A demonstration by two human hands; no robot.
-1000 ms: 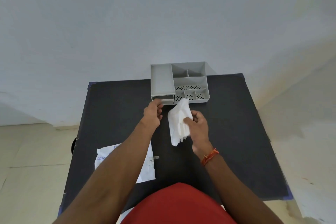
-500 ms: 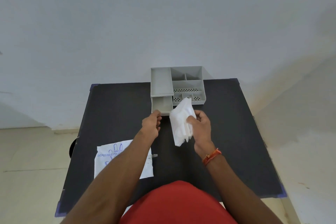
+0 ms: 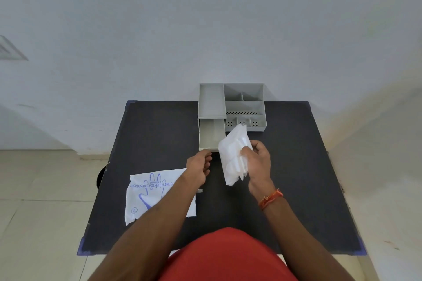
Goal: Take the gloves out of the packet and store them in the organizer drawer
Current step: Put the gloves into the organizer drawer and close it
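A grey plastic organizer (image 3: 244,107) stands at the far edge of the black table (image 3: 296,166). Its drawer (image 3: 211,134) on the left side is pulled out toward me, and its inside looks bare. My left hand (image 3: 199,167) pinches the drawer's front edge. My right hand (image 3: 259,162) holds a folded bundle of thin white gloves (image 3: 234,155) just right of the open drawer, above the table. The flat white packet (image 3: 157,191), printed with a blue hand outline, lies on the table at the left, partly under my left forearm.
The organizer's top has several open compartments, some with perforated floors. A white wall rises directly behind the table. Pale floor tiles show to the left and right of the table. My red shirt fills the bottom of the view.
My left hand has pulled the drawer out from the organizer toward me. My right hand keeps the gloves beside it, now a little closer to the drawer.
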